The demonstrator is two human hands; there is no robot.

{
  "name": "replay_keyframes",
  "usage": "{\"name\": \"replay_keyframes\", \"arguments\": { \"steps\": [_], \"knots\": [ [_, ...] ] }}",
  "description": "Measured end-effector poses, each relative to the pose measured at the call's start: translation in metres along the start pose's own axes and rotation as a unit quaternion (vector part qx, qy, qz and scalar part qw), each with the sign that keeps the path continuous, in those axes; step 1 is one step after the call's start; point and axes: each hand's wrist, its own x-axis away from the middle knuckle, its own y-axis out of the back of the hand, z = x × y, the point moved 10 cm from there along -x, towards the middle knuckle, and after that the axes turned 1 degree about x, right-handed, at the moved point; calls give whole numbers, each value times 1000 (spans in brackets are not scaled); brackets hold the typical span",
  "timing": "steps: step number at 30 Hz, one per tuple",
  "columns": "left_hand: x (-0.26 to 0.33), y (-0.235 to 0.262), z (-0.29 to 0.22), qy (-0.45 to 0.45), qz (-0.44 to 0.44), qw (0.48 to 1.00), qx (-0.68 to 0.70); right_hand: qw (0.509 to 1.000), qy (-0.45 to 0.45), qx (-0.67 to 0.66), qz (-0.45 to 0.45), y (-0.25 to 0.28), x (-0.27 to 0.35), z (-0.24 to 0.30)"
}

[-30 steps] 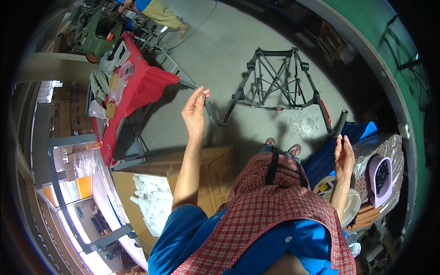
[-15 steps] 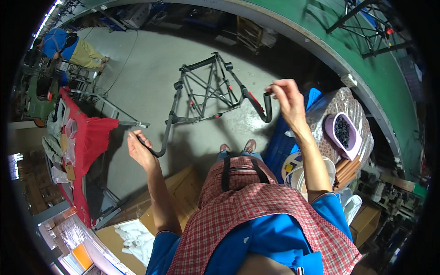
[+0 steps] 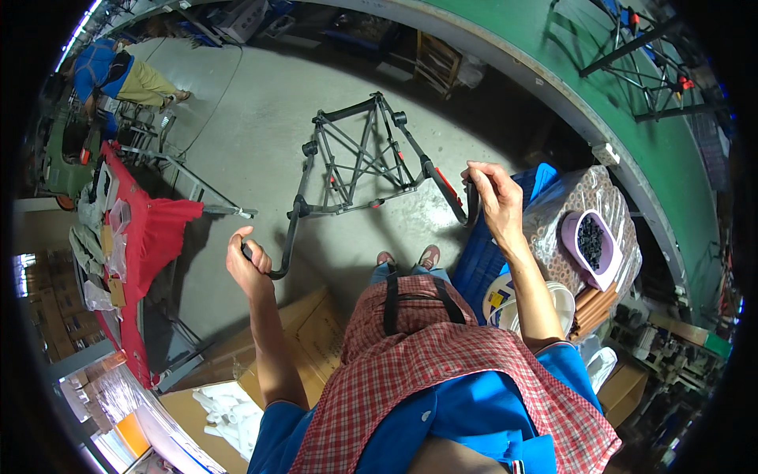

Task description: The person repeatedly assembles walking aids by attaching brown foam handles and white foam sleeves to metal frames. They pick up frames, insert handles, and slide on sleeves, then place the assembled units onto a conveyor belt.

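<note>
I'm curling my left hand point(image 3: 251, 262) round the end of the left handle point(image 3: 286, 249); my right hand point(image 3: 499, 196) is pinching the top of the right handle point(image 3: 474, 204), can't tell how firmly; the black frame point(image 3: 362, 152) is extending out ahead, between both handles; can't tell if it's touching the floor point(image 3: 237, 118); I'm likely holding both sides to balance it; at my right the purple scoop point(image 3: 606, 278) is sitting on wrapped tubes point(image 3: 549, 217), holding small black parts point(image 3: 589, 241), probably for easy reach; the cardboard box point(image 3: 312, 332) is holding white pieces point(image 3: 230, 415) at my left, likely same reason.
</note>
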Motion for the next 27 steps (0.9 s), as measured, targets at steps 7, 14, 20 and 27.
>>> {"name": "replay_keyframes", "arguments": {
  "steps": [7,14,20,27],
  "knots": [
    [-9,-5,11,36,73,996,40,996,-6,29,84,2,-8,3],
    [-4,-16,4,47,106,993,11,993,45,99,34,8,-13,24],
    [-4,3,13,69,51,996,-25,985,66,135,90,-4,-11,36],
    [-2,-8,7,41,38,998,15,998,-60,9,-21,-19,28,-18]
  ]
}}
